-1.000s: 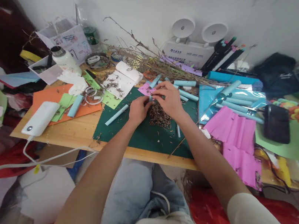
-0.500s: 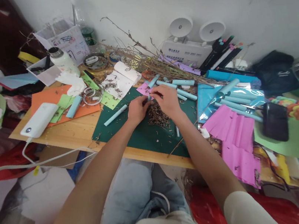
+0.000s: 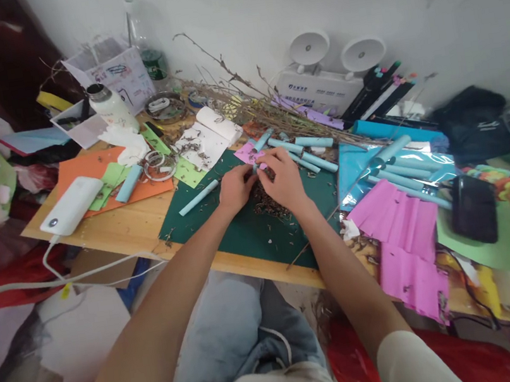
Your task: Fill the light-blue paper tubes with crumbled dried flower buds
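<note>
My left hand [image 3: 235, 189] is closed around a small light blue paper tube [image 3: 255, 168], of which only the end shows between the fingers. Fingers bent together, my right hand [image 3: 286, 179] meets the left at that end; whatever it pinches is too small to make out. Under both hands a heap of dry brown plant bits [image 3: 271, 206] lies on a dark green mat [image 3: 237, 235], partly covered by the right hand. To the left rests a slim light blue tube [image 3: 198, 198]. Several more blue tubes [image 3: 317, 160] lie beyond the right hand.
Dry twigs [image 3: 266, 109] stretch along the wall before a white router-like box [image 3: 311, 90]. A white bottle [image 3: 111, 107] and a white power bank [image 3: 72, 205] stand left. Pink crepe paper [image 3: 395, 215], a blue plastic packet [image 3: 348, 171] and a black case [image 3: 473, 209] are right.
My right hand has shifted slightly down and left, its fingers now lower over the heap. The left hand stays at the tube. The view has moved a little.
</note>
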### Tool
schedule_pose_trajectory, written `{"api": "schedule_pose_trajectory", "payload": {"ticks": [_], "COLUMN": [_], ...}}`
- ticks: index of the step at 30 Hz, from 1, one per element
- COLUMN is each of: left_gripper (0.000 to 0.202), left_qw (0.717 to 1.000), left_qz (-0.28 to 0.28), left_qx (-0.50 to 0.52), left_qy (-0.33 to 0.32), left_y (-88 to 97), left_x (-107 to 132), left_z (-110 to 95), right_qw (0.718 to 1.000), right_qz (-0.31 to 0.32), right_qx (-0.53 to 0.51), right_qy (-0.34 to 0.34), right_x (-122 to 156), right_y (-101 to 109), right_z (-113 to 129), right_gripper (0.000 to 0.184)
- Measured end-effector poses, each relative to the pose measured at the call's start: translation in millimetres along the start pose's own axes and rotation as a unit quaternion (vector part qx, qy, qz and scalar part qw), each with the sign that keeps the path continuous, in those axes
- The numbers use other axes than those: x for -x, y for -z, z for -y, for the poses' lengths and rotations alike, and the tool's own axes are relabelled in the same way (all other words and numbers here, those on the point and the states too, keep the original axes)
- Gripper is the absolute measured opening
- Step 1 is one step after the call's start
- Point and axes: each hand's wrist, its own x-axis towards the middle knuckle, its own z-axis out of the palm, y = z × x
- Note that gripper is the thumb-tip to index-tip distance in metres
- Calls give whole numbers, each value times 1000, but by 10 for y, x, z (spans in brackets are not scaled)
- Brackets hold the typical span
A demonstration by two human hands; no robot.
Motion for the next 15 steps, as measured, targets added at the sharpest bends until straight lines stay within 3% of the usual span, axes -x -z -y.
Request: {"api": "schedule_pose_trajectory", "payload": {"ticks": [5,11,15], "left_gripper": [21,20,19], "left_qw": [1000,1000,1000], "left_qz": [-7,-8,-10], "left_qx": [-8,-6,-8], "left_qy": [8,17,15], "left_y": [-6,2,-1], "left_x": [-4,4,5], "left_z": [-1,-19,-13], "right_qw": [998,977,976], "right_qz": [-44,105,121], "right_qx": [22,134,136], "right_qy": [-47,-130,-120], "right_x": [47,179,206], "right_y": [190,229,200], "right_z": [-107,-254,-249], "right_gripper": [20,12,9]}}
